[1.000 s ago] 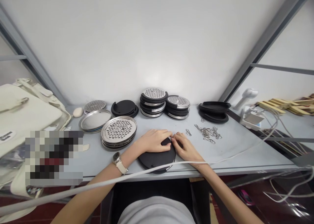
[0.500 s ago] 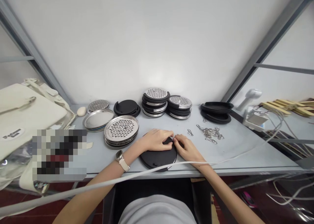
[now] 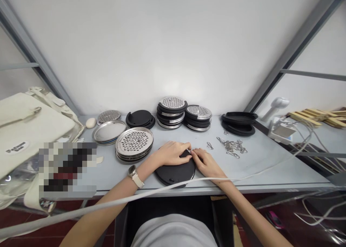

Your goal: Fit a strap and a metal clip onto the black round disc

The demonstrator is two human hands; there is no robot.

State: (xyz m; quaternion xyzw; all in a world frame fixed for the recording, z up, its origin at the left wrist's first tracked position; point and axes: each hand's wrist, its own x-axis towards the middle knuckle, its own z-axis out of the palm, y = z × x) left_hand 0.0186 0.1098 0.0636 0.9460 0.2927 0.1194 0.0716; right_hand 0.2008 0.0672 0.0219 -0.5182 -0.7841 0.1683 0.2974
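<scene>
A round black plastic holder (image 3: 175, 174) lies flat at the table's front edge. Over its upper part rests my left hand (image 3: 173, 154), with thumb and fingers closed around the rim. My right hand (image 3: 204, 162) is at the holder's right side, its fingertips pinched together and meeting the left fingertips. A small silvery bit shows between the fingertips, too hidden to make out. To the right lie a single metal clip (image 3: 210, 145) and a pile of metal clips (image 3: 234, 146). Left of my hands is a stack of round metal graters (image 3: 134, 142).
Steel discs (image 3: 108, 131), black holders (image 3: 139, 118) and stacks of graters in holders (image 3: 172, 111) stand along the back. More black holders (image 3: 239, 122) are at right. A white cable (image 3: 159, 188) crosses in front of my arms. A cream bag (image 3: 32, 120) sits at left.
Both hands stay at the holder's upper right edge, with only a slight shift of the fingers. Nothing else on the table has visibly moved.
</scene>
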